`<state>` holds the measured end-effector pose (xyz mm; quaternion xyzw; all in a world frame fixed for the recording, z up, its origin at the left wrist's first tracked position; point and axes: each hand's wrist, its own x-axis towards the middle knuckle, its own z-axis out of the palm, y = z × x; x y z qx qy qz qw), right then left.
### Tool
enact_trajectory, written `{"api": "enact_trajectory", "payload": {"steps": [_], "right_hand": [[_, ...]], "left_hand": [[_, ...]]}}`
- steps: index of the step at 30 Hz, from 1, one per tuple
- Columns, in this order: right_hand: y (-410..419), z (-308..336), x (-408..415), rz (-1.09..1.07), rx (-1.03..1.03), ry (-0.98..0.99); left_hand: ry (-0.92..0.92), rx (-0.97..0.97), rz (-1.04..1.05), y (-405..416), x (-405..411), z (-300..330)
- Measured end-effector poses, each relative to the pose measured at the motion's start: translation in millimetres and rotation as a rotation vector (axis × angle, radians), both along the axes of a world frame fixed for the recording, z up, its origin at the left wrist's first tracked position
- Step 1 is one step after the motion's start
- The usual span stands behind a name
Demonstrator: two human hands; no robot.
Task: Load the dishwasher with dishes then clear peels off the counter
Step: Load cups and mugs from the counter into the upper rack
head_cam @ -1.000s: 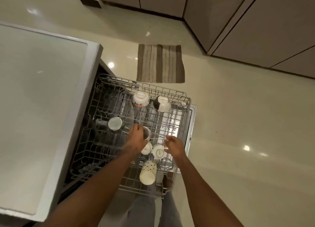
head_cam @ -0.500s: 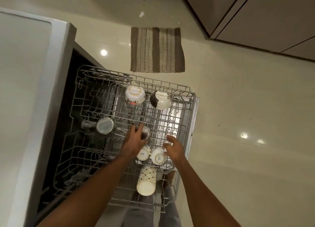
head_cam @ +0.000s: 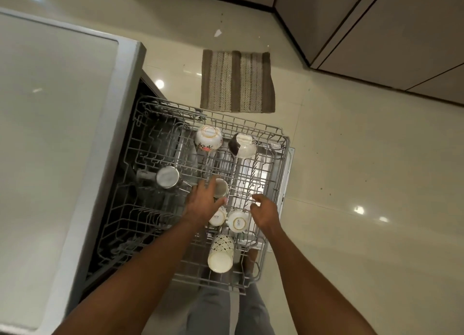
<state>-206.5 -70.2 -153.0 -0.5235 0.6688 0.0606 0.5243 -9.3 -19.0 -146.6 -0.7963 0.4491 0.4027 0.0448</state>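
Wire rack (head_cam: pixel 273 143) pulled out, holding two bowls (head_cam: pixel 209 137), four cups (head_cam: pixel 221 254), one steel pot (head_cam: pixel 167 177). Left hand (head_cam: pixel 202 204) grips a cup (head_cam: pixel 221 187); right hand (head_cam: pixel 265 209) loosely curled, holding nothing.

The wire rack (head_cam: pixel 278 143) is pale grey. In it stand a white bowl (head_cam: pixel 209 137) with gold rings and red-and-dark flowers, a white bowl with a dark brown patch (head_cam: pixel 243 145), a shiny steel cup (head_cam: pixel 167 177), two white cups with gold-ringed bases (head_cam: pixel 238 221) and a cream mug with a dark diamond lattice (head_cam: pixel 221 253). The floor mat (head_cam: pixel 237 81) has brown and beige stripes with herringbone marks; the floor (head_cam: pixel 364 158) is glossy cream
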Motion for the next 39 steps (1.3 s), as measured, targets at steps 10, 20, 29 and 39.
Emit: {"api": "enact_trajectory", "payload": {"steps": [10,20,29,39], "right_hand": [[9,87,11,0.104,-0.129,-0.058],[69,180,-3,0.489,-0.262,-0.091],[120,240,36,0.912,-0.426,-0.124],[224,285,143,1.257,-0.522,-0.317]], "left_hand": [[-0.004,-0.128,0.107,38,-13,104],[-0.041,-0.238,0.272,124,-61,182],[-0.087,-0.319,0.619,209,-72,246],[-0.23,-0.386,0.962,347,-25,298]]}}
